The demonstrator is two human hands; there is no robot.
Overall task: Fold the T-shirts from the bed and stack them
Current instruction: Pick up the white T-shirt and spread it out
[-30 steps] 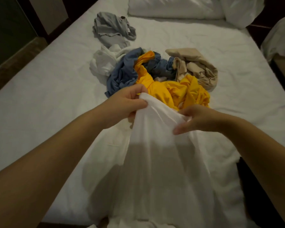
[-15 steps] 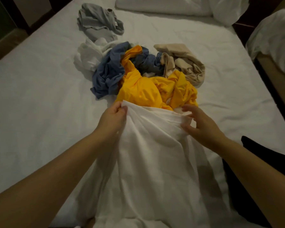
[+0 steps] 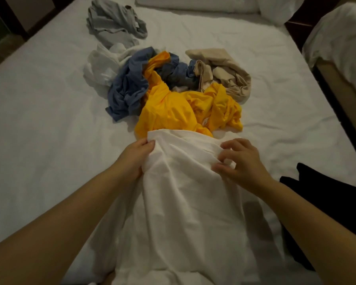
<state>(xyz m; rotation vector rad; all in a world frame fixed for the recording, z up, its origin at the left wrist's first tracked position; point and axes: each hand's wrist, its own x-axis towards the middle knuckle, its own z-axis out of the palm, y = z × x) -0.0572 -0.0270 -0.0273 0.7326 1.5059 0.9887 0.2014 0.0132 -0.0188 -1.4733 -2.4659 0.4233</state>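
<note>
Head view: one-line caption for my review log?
Left hand and right hand grip a white T-shirt on the bed, against a crumpled yellow T-shirt.

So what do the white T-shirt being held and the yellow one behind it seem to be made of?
The soft white T-shirt looks like thin matte cotton jersey: it drapes in soft folds without shine. The crumpled bright yellow T-shirt looks smoother, with a faint sheen along its creases, perhaps a synthetic blend; the look leaves that open.

Rumpled white T-shirt (image 3: 183, 212) lies lengthwise, far edge overlapping crumpled yellow T-shirt (image 3: 173, 114).
</note>
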